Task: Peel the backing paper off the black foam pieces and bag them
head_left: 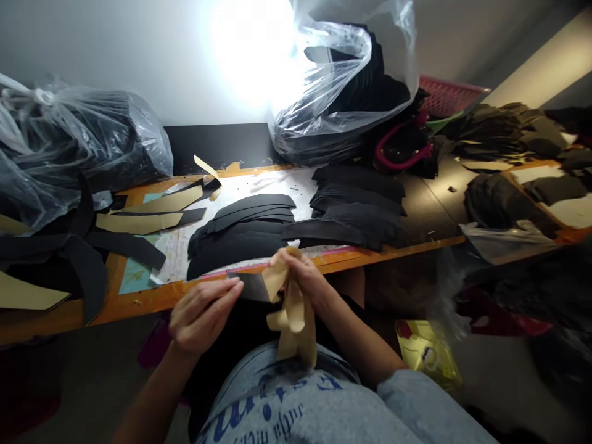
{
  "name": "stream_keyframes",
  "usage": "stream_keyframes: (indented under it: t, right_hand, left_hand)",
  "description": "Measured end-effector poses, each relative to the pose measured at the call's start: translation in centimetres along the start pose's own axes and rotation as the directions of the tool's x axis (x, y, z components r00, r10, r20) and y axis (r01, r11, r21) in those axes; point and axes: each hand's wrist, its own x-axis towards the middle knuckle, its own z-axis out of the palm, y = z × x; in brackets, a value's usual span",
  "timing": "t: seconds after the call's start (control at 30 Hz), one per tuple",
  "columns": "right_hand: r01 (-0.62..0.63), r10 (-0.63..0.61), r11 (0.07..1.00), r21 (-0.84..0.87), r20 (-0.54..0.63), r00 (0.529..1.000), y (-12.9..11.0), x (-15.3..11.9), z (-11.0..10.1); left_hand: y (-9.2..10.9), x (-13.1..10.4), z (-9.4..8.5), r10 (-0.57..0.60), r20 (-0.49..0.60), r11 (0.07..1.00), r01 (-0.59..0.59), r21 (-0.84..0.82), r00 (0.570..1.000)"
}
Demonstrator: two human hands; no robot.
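My left hand (206,308) pinches one end of a dark, thin cut piece (252,287) between thumb and fingers, in front of the table edge. My right hand (303,271) is closed around a bunch of curling tan paper strips (296,324) that hang down over my lap. One tan strip meets the right end of the dark piece; whether it is still stuck to it I cannot tell. Just beyond my hands lie a fanned stack of black cut pieces (243,231) and a second such stack (356,206) to its right.
Loose black and tan strips (148,213) cover the table's left side. Behind stand a tied clear bag (92,135) and an open plastic bag (351,92) of black pieces. Farther right are more stacks (494,197) and a pink basket (448,95). A yellow package (428,351) lies below the table.
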Motion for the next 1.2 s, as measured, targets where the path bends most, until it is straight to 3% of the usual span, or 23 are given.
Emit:
stream_keyframes:
  t: [0.07, 0.17, 0.27, 0.3, 0.33, 0.4, 0.47, 0.5, 0.57, 0.67, 0.73, 0.8, 0.9, 0.97, 1.07, 1.2]
  right_hand:
    - [0.164, -0.162, 0.986, 0.008, -0.133, 0.978, -0.9, -0.3, -2.3]
    - [0.351, -0.378, 0.926, -0.141, -0.283, 0.882, -3.6, -1.7, -7.1]
    - [0.327, -0.572, 0.78, -0.533, -0.397, 0.718, -6.7, -4.1, -10.9]
    - [0.269, -0.616, 0.698, -0.664, -0.364, 0.699, -7.4, -4.8, -11.3]
    - [0.207, -0.624, 0.611, -0.764, -0.304, 0.72, -8.0, -5.4, -11.3]
    - [0.133, -0.509, 0.471, -0.872, -0.145, 0.849, -8.0, -6.0, -9.9]
    - [0.138, -0.321, 0.413, -0.9, -0.002, 0.947, -6.8, -5.5, -7.4]
    - [0.153, -0.272, 0.4, -0.904, 0.043, 0.961, -5.8, -4.9, -6.1]
    - [0.163, -0.277, 0.367, -0.916, 0.06, 0.959, -3.8, -3.5, -4.0]
    - [0.137, -0.331, 0.299, -0.945, 0.032, 0.943, -1.7, -1.4, -2.7]
    - [0.158, -0.313, 0.278, -0.948, 0.066, 0.947, -1.5, -0.4, -2.5]
    - [0.193, -0.273, 0.317, -0.929, 0.106, 0.956, -2.1, 0.4, -2.3]
    - [0.158, -0.269, 0.345, -0.925, 0.064, 0.961, -3.3, 1.8, -1.6]
    - [0.09, -0.305, 0.277, -0.957, 0.002, 0.952, -3.8, 2.7, -0.9]
    - [-0.018, -0.328, 0.154, -0.988, -0.068, 0.942, -3.8, 3.7, -0.2]
    - [-0.115, -0.326, 0.005, -0.993, -0.111, 0.939, -3.4, 4.1, 0.1]
  left_hand:
    - [-1.3, -1.2, -1.1, -0.11, -0.022, 0.992, 0.111, 0.061, 0.994]
    - [-2.8, -3.0, -2.6, -0.36, -0.047, 0.929, 0.363, 0.069, 0.932]
    - [-3.4, -3.9, -3.0, -0.528, -0.011, 0.849, 0.528, 0.02, 0.849]
    - [-3.5, -3.9, -2.9, -0.548, 0.01, 0.836, 0.548, 0.012, 0.836]
    - [-3.6, -3.8, -2.7, -0.561, 0.03, 0.828, 0.561, 0.009, 0.827]
    - [-3.6, -3.4, -2.2, -0.57, 0.042, 0.822, 0.57, 0.014, 0.821]
    - [-3.5, -3.2, -1.6, -0.582, 0.037, 0.813, 0.581, 0.018, 0.813]
    - [-3.4, -3.1, -1.4, -0.591, 0.036, 0.806, 0.591, 0.014, 0.806]
    - [-3.2, -3.3, -1.2, -0.619, 0.038, 0.785, 0.62, -0.008, 0.784]
    - [-2.9, -3.9, -1.4, -0.654, 0.017, 0.753, 0.653, -0.081, 0.756]
    - [-2.9, -4.2, -1.5, -0.676, -0.015, 0.732, 0.669, -0.13, 0.737]
    - [-3.2, -4.3, -1.4, -0.714, -0.04, 0.698, 0.706, -0.118, 0.699]
    - [-4.2, -4.0, -0.7, -0.765, -0.042, 0.643, 0.765, -0.019, 0.642]
    - [-5.0, -3.7, -0.1, -0.757, -0.042, 0.651, 0.758, 0.037, 0.652]
    - [-5.9, -3.2, 0.8, -0.709, -0.048, 0.696, 0.709, 0.115, 0.704]
    - [-6.4, -2.8, 1.5, -0.669, -0.037, 0.719, 0.659, 0.22, 0.742]
